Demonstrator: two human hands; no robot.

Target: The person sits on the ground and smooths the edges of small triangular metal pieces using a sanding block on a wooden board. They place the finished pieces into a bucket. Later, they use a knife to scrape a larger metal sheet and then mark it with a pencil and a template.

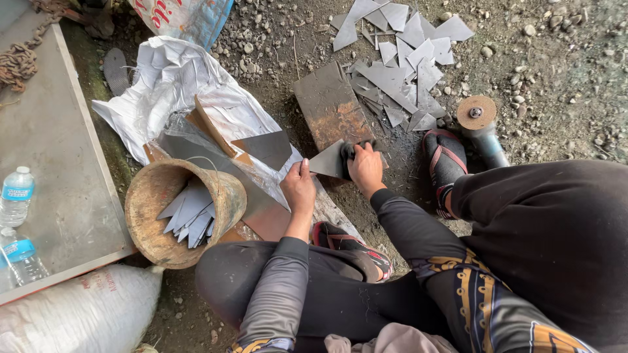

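The right hand (365,167) grips a dark cloth (356,149) against a grey metal triangle (327,160), its tip pointing left, resting on a rusty plate (330,108). The left hand (298,186) is curled, pinching the triangle's left corner.

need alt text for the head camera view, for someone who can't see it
Seen from above, a crouching person's left hand and right hand hold a grey triangular metal piece over a rusty steel block on gravel. A round basket of similar pieces sits left; cut metal scraps and an angle grinder lie ahead.
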